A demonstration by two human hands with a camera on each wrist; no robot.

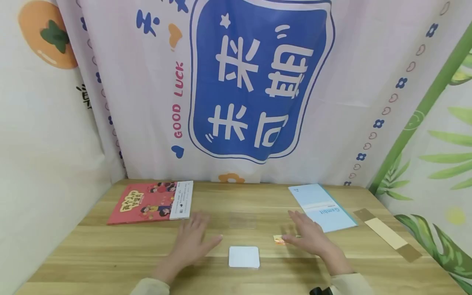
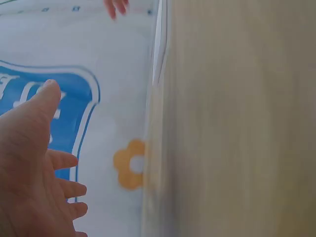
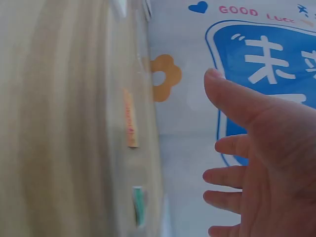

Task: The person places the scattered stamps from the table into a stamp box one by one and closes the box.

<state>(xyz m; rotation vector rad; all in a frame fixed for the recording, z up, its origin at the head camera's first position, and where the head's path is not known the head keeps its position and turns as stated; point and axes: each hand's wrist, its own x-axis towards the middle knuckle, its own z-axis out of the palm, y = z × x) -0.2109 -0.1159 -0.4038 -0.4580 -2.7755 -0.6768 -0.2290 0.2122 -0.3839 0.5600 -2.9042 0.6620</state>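
Observation:
My left hand (image 1: 191, 241) is held out over the left half of the table, fingers extended and thumb apart, nothing in it. In the left wrist view its palm (image 2: 29, 187) faces inward. My right hand (image 1: 311, 237) mirrors it on the other side, also holding nothing; the right wrist view shows its spread thumb and fingers (image 3: 224, 202). Between the two hands lies a small white rounded rectangular piece (image 1: 244, 257), flat on the wood. A small yellow-orange card (image 1: 279, 239) is partly hidden behind my right thumb in the head view.
A red illustrated book (image 1: 147, 203) lies at the back left. Toward the back right are a light blue booklet (image 1: 321, 209) and a tan strip with brown ends (image 1: 387, 233). A printed curtain (image 1: 155, 159) hangs along the wooden table's (image 1: 92, 254) far edge.

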